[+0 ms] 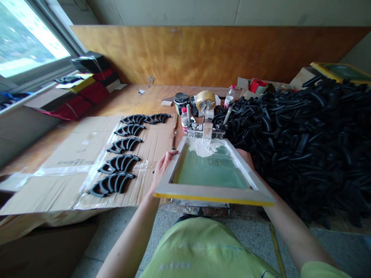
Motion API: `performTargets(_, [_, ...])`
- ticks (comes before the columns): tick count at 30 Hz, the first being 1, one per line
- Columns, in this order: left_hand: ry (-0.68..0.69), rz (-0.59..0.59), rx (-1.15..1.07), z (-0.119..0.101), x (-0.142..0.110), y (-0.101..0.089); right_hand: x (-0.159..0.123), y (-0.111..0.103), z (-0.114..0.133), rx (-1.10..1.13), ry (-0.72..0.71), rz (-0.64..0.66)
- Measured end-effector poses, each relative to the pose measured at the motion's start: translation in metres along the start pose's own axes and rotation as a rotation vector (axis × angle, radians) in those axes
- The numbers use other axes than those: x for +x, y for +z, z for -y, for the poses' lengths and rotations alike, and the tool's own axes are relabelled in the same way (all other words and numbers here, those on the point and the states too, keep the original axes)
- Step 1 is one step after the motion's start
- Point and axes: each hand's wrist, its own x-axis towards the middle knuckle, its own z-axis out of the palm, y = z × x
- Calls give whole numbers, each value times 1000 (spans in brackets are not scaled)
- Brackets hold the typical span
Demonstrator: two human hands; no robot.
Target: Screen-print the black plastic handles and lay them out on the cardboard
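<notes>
A wooden screen-printing frame (213, 195) with green mesh and a smear of white ink at its far end is tilted up in front of me, hinged at a clamp (205, 133). My left hand (161, 166) grips the frame's left rail, fingers curled over its edge. My right hand (245, 157) reaches under the frame's right side; most of its fingers are hidden by the frame.
Rows of curved black plastic parts (118, 164) lie on flattened cardboard (58, 185) to the left. A big heap of the same black parts (304, 135) fills the right. Behind the clamp stand a tape roll (205, 99), a paint can (181, 101) and small bottles (184, 119).
</notes>
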Motion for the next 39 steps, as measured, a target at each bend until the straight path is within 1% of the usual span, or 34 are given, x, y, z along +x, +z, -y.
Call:
performTargets(1, [-37, 24, 38, 11, -6, -3, 7, -4, -5, 72, 68, -35])
performTargets(2, [-71, 43, 67, 25, -11, -6, 17, -6, -6, 135, 104, -81])
performTargets(4, [-147, 70, 75, 55, -16, -7, 41, -5, 7, 210, 66, -162])
performTargets(5, [-179, 84, 73, 71, -16, -6, 54, -2, 18, 232, 12, -167])
performTargets(6, [-202, 92, 78, 85, -16, -5, 67, 2, 31, 226, -54, -137])
performTargets(7, [-214, 94, 92, 99, -14, -4, 78, 7, 45, 203, -106, -79])
performTargets(9, [-211, 86, 136, 118, -11, -3, 90, 18, 67, 143, -147, 88])
performTargets(11, [-204, 81, 174, 129, -8, -2, 86, 25, 80, 90, -159, 223])
performTargets(13, [-198, 82, 191, 133, -7, -3, 68, 26, 84, 67, -229, 266])
performTargets(16, [-201, 58, 184, 133, -8, -3, 39, 17, 79, 116, -466, 282])
performTargets(18, [-208, 36, 160, 132, -9, -3, 30, 8, 74, 183, -613, 336])
performTargets(19, [-213, 31, 148, 132, -9, -2, 30, 5, 72, 212, -650, 367])
performTargets(20, [-218, 35, 136, 131, -9, -2, 32, 2, 71, 232, -653, 383])
performTargets(22, [-227, 50, 121, 130, -9, -2, 37, 2, 72, 243, -577, 349])
performTargets(24, [-234, 61, 109, 128, -9, -3, 34, 7, 74, 233, -492, 260])
performTargets(26, [-240, 67, 95, 126, -10, -3, 25, 12, 76, 245, -499, 206])
performTargets(28, [-247, 75, 80, 123, -10, -3, 17, 15, 77, 289, -544, 216])
performTargets(29, [-252, 77, 74, 120, -11, -3, 16, 15, 76, 316, -540, 227])
performTargets(31, [-265, 87, 51, 110, -12, -3, 27, 12, 77, 361, -456, 217])
performTargets(33, [-271, 102, 9, 94, -13, -5, 51, 8, 77, 364, -321, 170])
performTargets(35, [-254, 101, -25, 73, -14, -7, 79, 2, 72, 323, -193, 123])
performTargets(37, [-224, 80, -32, 48, -13, -8, 99, -4, 57, 290, -81, 82])
performTargets(39, [-201, 71, -40, 23, -8, -6, 106, -10, 30, 324, 44, 16])
